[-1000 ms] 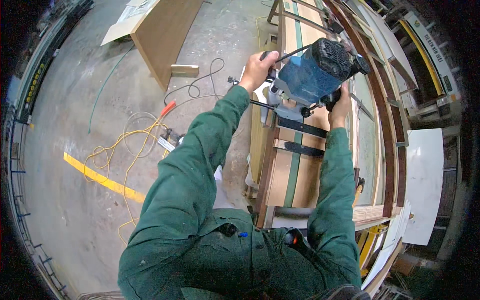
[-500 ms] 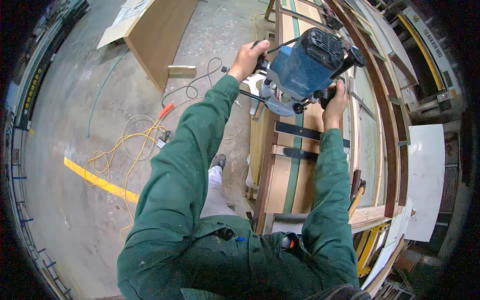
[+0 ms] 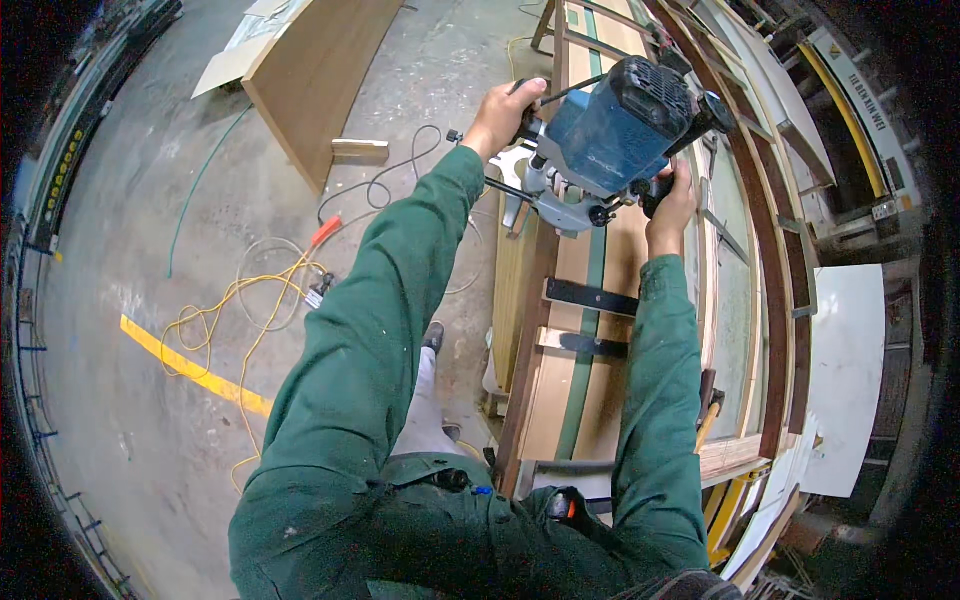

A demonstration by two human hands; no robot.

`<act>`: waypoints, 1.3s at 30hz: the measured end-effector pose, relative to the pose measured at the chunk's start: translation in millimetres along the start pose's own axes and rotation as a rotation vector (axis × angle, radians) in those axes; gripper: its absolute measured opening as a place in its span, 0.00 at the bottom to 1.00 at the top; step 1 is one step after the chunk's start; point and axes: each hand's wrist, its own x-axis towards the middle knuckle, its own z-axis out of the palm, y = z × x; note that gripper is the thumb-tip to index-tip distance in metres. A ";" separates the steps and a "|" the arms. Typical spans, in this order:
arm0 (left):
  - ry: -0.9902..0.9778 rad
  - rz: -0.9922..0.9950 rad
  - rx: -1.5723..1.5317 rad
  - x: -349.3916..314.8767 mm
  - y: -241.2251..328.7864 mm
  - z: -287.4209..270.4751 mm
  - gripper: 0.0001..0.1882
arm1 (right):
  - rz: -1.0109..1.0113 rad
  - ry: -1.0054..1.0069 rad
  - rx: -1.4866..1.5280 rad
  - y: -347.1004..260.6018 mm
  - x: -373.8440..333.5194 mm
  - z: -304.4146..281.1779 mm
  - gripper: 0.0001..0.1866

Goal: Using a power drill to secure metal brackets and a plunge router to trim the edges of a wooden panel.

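A blue plunge router (image 3: 610,130) with a black motor cap and a pale metal base stands over the long wooden workpiece (image 3: 550,380). My left hand (image 3: 502,118) is wrapped round its left handle. On the opposite side my right hand (image 3: 672,212) grips the right handle, near the base. Below the router, two dark crosspieces span the workpiece; the upper crosspiece (image 3: 592,297) is all dark, while the lower crosspiece (image 3: 583,343) has a bare wood end. A green strip (image 3: 574,415) runs lengthwise between the pale boards. The router's bit is hidden beneath its base.
Wooden frames with glass (image 3: 735,280) lie along the right. A hammer (image 3: 708,415) rests beside my right forearm. On the floor at left, a yellow cord (image 3: 240,290) lies tangled near an orange connector (image 3: 326,230). A large wooden panel (image 3: 310,90) stands at the upper left.
The router and both hands have stayed nearly in place over the workpiece, both grips unchanged. The view has shifted slightly, and the floor and crosspieces appear a little further left.
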 end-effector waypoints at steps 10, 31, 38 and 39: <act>0.029 0.042 0.020 1.0 3.8 9.9 0.23 | 0.025 -0.035 0.021 -9.5 11.8 -1.3 0.28; 0.138 0.075 0.055 -23.8 6.8 27.3 0.22 | 0.034 -0.171 0.099 -11.4 25.8 -12.4 0.25; 0.127 0.106 0.087 -61.2 16.7 27.7 0.22 | 0.036 -0.146 0.119 -22.9 -10.2 -27.3 0.22; 0.138 0.111 0.117 -67.6 17.6 28.1 0.23 | 0.037 -0.133 0.101 -24.0 -17.3 -30.0 0.22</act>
